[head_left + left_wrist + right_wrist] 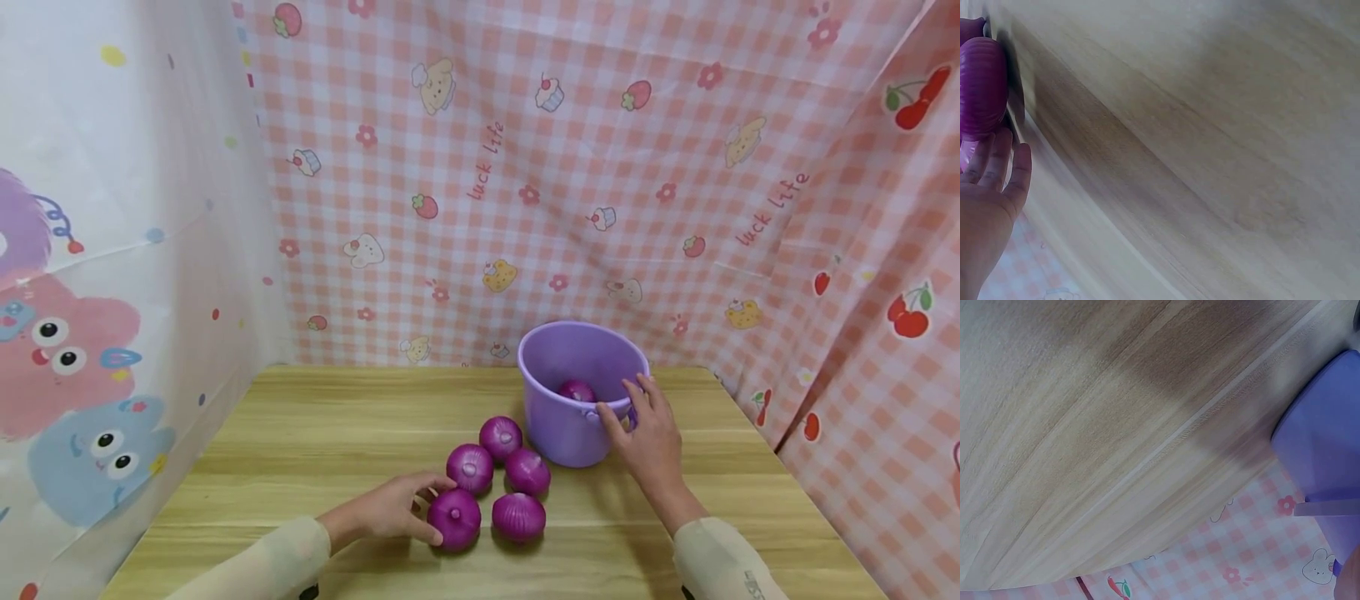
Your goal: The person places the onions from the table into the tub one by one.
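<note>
Nearest, pale sleeves (270, 558) on both forearms, and the hands well apart, each at its own work. Left hand (393, 504) curved about the left side of the closest purple onion (459, 526), thumb to the near side, fingers to the far side; onion sitting on the wood-grain bench (300, 467), not lifted. Firmness of that hold hard to tell. Just right of it, between the hands, a ribbed onion (519, 518). A little beyond the left fingertips, a rounder onion (470, 469); to its right, a tilted onion (528, 472); behind both, the farthest loose onion (500, 437).

Probably light and firm, by the look of the smooth, glossy skin, but slippery and round enough to roll at a nudge. Best held across the widest girth, thumb opposite fingers, rather than by the small nub on top.

Farther out, right hand (652, 437) clamped on the near-right rim of a purple bucket (558, 429), thumb in front, fingers over the right edge. Likely light, thin-walled plastic, easy to tip, with the rim a sound place to hold. Inside, below the right fingertips, another onion (577, 392). Beyond both hands, a pink checked cloth (465, 242).
</note>
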Demonstrator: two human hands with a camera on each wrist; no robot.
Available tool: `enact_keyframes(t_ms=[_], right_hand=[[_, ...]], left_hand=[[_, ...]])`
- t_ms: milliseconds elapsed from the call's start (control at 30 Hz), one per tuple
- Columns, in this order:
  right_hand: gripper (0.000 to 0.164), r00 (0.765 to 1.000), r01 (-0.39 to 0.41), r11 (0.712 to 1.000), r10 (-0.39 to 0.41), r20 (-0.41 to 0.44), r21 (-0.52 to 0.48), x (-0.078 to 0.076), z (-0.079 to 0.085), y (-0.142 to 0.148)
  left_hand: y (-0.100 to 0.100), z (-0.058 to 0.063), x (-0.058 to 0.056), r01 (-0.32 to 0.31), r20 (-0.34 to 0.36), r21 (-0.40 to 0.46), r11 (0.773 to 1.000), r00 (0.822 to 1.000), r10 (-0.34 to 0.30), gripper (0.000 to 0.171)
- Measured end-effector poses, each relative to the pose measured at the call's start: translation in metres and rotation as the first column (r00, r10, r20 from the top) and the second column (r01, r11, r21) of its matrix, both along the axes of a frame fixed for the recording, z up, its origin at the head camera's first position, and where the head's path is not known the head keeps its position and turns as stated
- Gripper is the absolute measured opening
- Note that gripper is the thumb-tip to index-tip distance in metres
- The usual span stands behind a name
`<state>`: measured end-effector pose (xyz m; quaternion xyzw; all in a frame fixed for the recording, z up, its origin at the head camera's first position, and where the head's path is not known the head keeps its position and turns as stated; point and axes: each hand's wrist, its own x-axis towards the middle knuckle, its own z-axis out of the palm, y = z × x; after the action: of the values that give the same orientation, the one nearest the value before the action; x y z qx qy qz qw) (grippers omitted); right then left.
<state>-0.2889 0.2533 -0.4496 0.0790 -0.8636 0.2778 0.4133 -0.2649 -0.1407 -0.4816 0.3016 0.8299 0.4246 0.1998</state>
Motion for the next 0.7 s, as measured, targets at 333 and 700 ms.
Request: enact_keyframes(t_ms=[333, 700], right_hand=[[0.057, 1.000, 0.003, 1.000, -0.003, 0.006, -0.002, 0.0005, -0.0006, 0.0003], [0.057, 1.000, 0.003, 1.000, -0.003, -0.002, -0.006, -0.0010, -0.0013, 0.0005]], left_hand=[[0.0044, 0.0000, -0.0017, 0.010, 0.017, 0.001, 1.000, 1.000, -0.010, 0.070], [0.0088, 0.0008, -0.0008, -0.004, 0.028, -0.016, 1.000, 1.000, 0.005, 0.068]])
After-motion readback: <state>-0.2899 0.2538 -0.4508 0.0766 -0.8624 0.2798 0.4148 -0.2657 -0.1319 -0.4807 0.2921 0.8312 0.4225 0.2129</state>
